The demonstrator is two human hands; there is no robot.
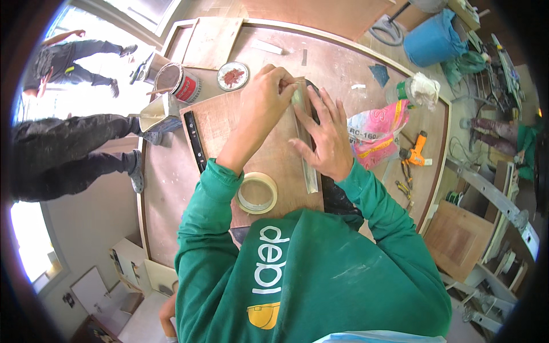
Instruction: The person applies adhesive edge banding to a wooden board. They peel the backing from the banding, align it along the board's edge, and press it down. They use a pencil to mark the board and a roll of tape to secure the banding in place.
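Wooden board [214, 123]: I see it lying flat on the desk [171, 211], in front of the green sweatshirt [331, 251].
Pale strip [310, 178]: it runs along the board's right side, from the far edge toward the near one.
Left hand [267, 94]: above the board's far edge, at the strip's far end; its fingers are bent, thumb and forefinger drawn close, but I cannot tell whether they pinch the strip.
Right hand [329, 140]: over the board's right side, back upward, fingers spread about the strip.
Tape roll [240, 195]: flat on the near part of the board.
Black bar [192, 132]: along the board's left edge.
Can and lid: past the board's far left, I spot a can [187, 90] and a lid [233, 83] bearing reddish paste.
Pink sack [392, 120]: right of the board, with an orange power tool [416, 150] farther right.
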